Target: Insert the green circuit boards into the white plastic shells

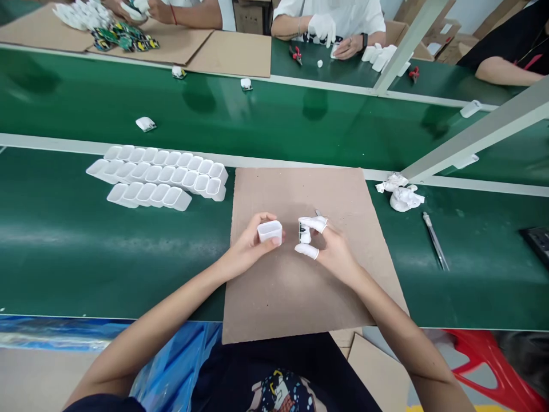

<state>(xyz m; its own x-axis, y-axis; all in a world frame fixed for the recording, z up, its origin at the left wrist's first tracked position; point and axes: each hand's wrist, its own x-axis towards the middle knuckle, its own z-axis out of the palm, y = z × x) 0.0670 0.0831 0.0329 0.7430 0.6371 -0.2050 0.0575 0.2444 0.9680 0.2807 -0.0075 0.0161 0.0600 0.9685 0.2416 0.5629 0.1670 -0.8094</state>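
Note:
My left hand (249, 247) is closed around a small white plastic housing (270, 232), its open end facing up, just above a brown cardboard sheet (300, 286). My right hand (332, 246) wears white finger cots and pinches a small white part with a dark green piece (305, 232). The two hands sit close together, a short gap between the housing and the part. A small metal object lies just behind my right hand's fingers, partly hidden.
Rows of several empty white housings (160, 177) lie left of the cardboard. Crumpled white material (403, 197) and metal tweezers (435, 249) lie to the right. A green conveyor belt (257, 114) carries loose white parts. People across it handle white parts and circuit boards (124, 35).

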